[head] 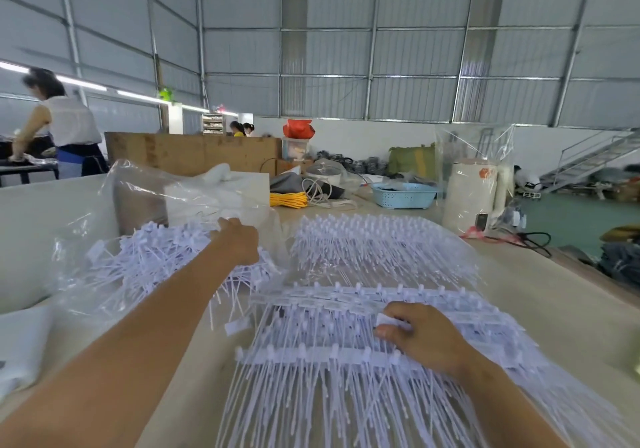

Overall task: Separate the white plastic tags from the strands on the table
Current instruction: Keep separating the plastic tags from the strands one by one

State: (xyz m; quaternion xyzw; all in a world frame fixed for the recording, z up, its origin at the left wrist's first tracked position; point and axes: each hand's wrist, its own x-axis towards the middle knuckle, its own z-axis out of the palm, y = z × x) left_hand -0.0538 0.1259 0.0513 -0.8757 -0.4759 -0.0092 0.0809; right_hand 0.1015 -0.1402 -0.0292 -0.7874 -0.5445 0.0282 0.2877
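A sheet of white plastic tags joined in rows, with long thin strands (322,340), lies spread on the table in front of me. My right hand (419,335) rests on this sheet and pinches a white tag (386,320) between thumb and fingers. A second stack of joined tags (374,246) lies farther back. On the left, a loose pile of separated tags (156,257) sits on a clear plastic bag (138,184). My left hand (237,241) reaches over that pile, its fingers bent at the pile's far edge; its fingertips are hidden.
Behind the tags are a white box (249,180), yellow cords (287,199), a blue basket (403,195) and a white appliance in clear wrap (472,194). The table edge (571,257) runs along the right. People work at benches in the back left.
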